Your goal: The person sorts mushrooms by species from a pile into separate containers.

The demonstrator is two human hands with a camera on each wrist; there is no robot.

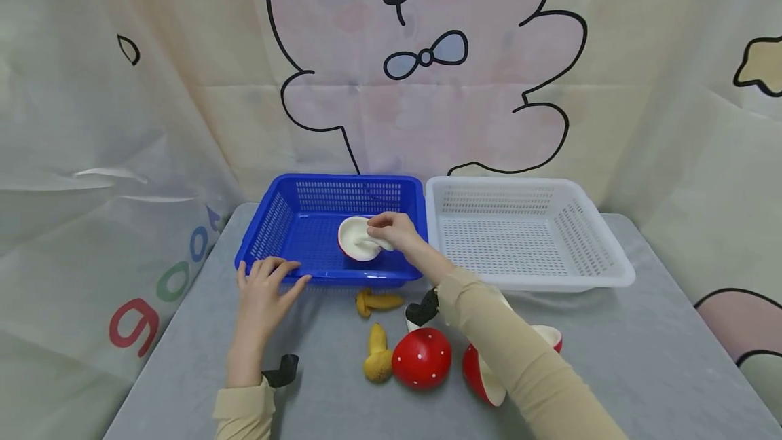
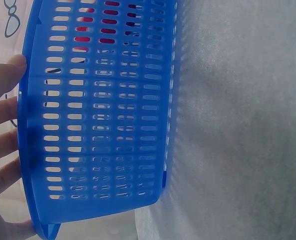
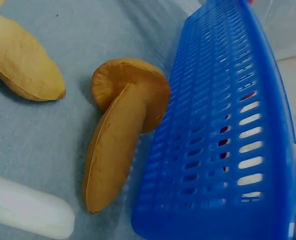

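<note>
My right hand (image 1: 394, 228) pinches the white stem of a toy mushroom over the floor of the blue basket (image 1: 332, 277). The mushroom's cap (image 1: 351, 231), white inside with a red edge, faces up toward the head camera. On the basket's near left rim lie the fingertips of my left hand (image 1: 263, 294), thumb spread to the right; in the left wrist view these fingers (image 2: 3, 145) meet the rim from above. Just outside the basket's near wall, a yellow-brown toy mushroom (image 3: 123, 125) lies on its side. In the right wrist view my right hand is mostly hidden behind the basket.
A white basket (image 1: 531, 284) stands right beside the blue one. Nearer me lie another yellow mushroom (image 1: 377, 362), a red white-dotted cap (image 1: 421, 358) and a red-and-white piece (image 1: 482, 379) partly under my right sleeve. A printed curtain (image 1: 397, 121) hangs behind the grey table.
</note>
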